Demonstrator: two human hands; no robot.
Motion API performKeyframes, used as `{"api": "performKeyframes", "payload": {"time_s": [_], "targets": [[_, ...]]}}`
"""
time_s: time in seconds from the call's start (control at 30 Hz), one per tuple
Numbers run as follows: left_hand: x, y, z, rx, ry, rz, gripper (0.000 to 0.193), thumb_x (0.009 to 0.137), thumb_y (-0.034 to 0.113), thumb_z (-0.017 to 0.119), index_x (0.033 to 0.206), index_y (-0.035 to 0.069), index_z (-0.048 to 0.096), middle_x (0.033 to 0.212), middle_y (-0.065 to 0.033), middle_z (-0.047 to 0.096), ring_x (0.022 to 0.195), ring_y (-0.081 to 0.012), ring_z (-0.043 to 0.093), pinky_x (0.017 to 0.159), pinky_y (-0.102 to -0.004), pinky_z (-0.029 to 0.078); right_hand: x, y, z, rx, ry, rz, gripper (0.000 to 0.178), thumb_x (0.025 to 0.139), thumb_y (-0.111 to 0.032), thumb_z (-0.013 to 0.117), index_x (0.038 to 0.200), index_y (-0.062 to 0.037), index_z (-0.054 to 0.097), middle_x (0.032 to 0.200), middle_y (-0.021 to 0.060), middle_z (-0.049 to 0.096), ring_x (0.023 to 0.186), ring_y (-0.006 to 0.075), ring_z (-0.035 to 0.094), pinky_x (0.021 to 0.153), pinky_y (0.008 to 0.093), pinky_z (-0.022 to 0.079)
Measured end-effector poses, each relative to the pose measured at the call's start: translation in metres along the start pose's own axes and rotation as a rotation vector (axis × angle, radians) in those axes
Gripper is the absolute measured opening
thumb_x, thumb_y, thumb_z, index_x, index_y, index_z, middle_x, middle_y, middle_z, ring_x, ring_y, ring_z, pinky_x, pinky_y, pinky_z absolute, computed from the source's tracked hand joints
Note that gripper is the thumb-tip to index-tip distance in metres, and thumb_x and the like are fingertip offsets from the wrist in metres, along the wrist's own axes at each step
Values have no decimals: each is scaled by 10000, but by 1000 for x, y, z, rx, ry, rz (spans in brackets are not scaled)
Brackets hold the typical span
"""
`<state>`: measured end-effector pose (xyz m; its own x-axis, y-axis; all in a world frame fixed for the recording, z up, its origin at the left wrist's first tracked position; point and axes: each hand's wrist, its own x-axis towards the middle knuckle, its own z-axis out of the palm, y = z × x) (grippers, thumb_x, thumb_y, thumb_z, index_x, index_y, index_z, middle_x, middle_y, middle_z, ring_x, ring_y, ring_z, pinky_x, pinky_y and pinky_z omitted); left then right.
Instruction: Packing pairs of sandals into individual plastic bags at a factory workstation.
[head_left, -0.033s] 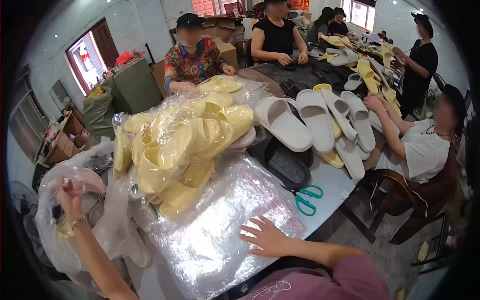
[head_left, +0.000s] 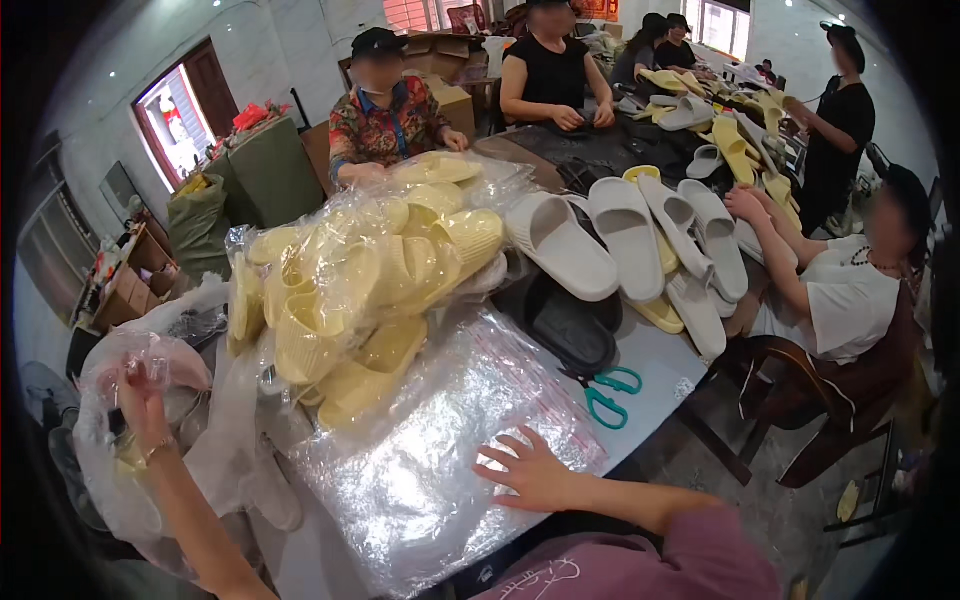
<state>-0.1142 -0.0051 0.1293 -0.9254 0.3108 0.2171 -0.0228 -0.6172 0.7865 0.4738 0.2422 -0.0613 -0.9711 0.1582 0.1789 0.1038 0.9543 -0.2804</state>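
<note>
My left hand [head_left: 145, 408] is at the left end of the table, with its fingers closed on the thin film of a clear plastic bag [head_left: 95, 470]. A pink slipper [head_left: 185, 362] shows through the film beside it. My right hand [head_left: 535, 474] lies flat with fingers spread on a stack of shiny clear plastic sleeves [head_left: 400, 500]. Beyond the stack rises a heap of pale yellow slippers [head_left: 330, 300], many wrapped in clear film. Teal-handled scissors [head_left: 609, 397] rest right of the sleeves, touching a black slipper [head_left: 570, 335].
Grey slippers [head_left: 628, 240] pile up at the right, with more slippers along the far table. A co-worker [head_left: 385, 120] sits across from me; another [head_left: 850, 290] sits at the right by a wooden chair [head_left: 800, 390]. Green sacks [head_left: 262, 180] stand at the back left.
</note>
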Motion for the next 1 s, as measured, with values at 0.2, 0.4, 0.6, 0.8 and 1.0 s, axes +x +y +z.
{"api": "performKeyframes", "payload": {"time_s": [0.2, 0.4, 0.6, 0.8, 1.0], "targets": [[-142, 74, 52, 8, -183, 179, 195, 954, 175, 548, 1098, 77, 635, 895, -17, 646, 836, -140, 601, 874, -404, 491, -11, -20, -5, -55, -84, 17, 612, 842, -438, 594, 1342, -109, 466, 1186, 93, 540, 1115, 258, 498, 931, 416, 387], [-241, 44, 103, -92, -216, 233, 228, 954, 135, 522, 1132, 11, 593, 894, -64, 632, 896, -188, 601, 1030, -542, 405, -9, -19, 4, -111, -127, 30, 632, 866, -431, 568, 1358, -60, 427, 1161, 111, 528, 1069, 236, 511, 855, 368, 416], [-348, -8, 195, 88, 18, 445, 203, 964, 129, 509, 1099, -1, 585, 882, -81, 567, 877, -194, 568, 986, -462, 469, -31, -16, -25, 96, 131, -83, 619, 881, -409, 552, 1369, -53, 417, 1318, 158, 501, 1170, 319, 475, 981, 436, 373], [-409, -116, 255, 82, 11, 485, 391, 979, 151, 472, 1339, 6, 427, 974, -67, 589, 916, -181, 567, 828, -293, 468, -36, -3, -67, 1364, 67, 136, 741, 892, -324, 622, 1478, -115, 218, 1347, 171, 458, 1205, 306, 478, 1026, 415, 359], [-532, -166, 216, 924, -961, -279, 657, 974, 196, 486, 1495, 39, 117, 1420, -188, 406, 1339, -270, 357, 1101, -374, 271, -25, 32, -57, 2023, 194, 146, 812, 930, -425, 535, 1498, -298, -32, 1466, 156, 270, 1218, 358, 458, 975, 527, 415]]}}
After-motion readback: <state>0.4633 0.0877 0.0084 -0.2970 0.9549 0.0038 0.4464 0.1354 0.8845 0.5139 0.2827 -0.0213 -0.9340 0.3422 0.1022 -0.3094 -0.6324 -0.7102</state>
